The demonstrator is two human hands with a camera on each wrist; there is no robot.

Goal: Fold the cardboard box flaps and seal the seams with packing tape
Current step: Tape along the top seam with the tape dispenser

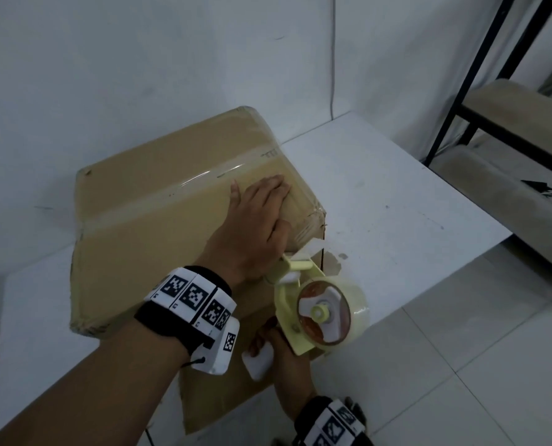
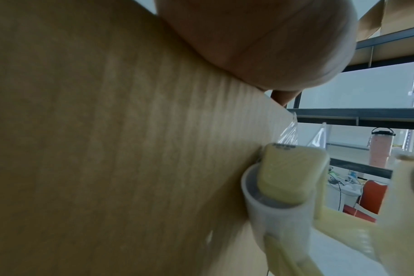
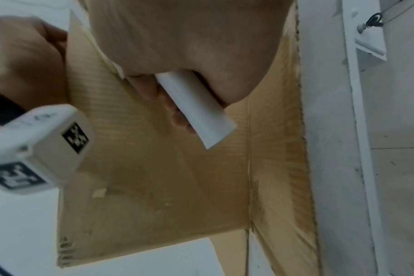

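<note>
A cardboard box (image 1: 159, 201) lies tipped on a white tabletop (image 1: 381, 201), at about ten o'clock from the centre of the head view. A clear strip of packing tape (image 1: 184, 191) already runs along its closed top seam.

The left hand (image 1: 255, 223) lies flat and spread on the box's upper face near the three o'clock edge, fingers straight. It holds nothing and seems to press the flap down so the box stays steady for taping.

At five o'clock, the right hand (image 1: 284, 352) is curled round the white handle (image 3: 196, 110) of a pale yellow tape dispenser (image 1: 316, 313). The dispenser's head meets the box's near corner, where tape wraps over the edge, probably to seal the side seam.

One brown flap (image 1: 236, 400) hangs open below. Behind is a plain white wall (image 1: 139, 59); a black metal shelf rack (image 1: 509, 107) stands at two o'clock on a pale tiled floor (image 1: 461, 365).
</note>
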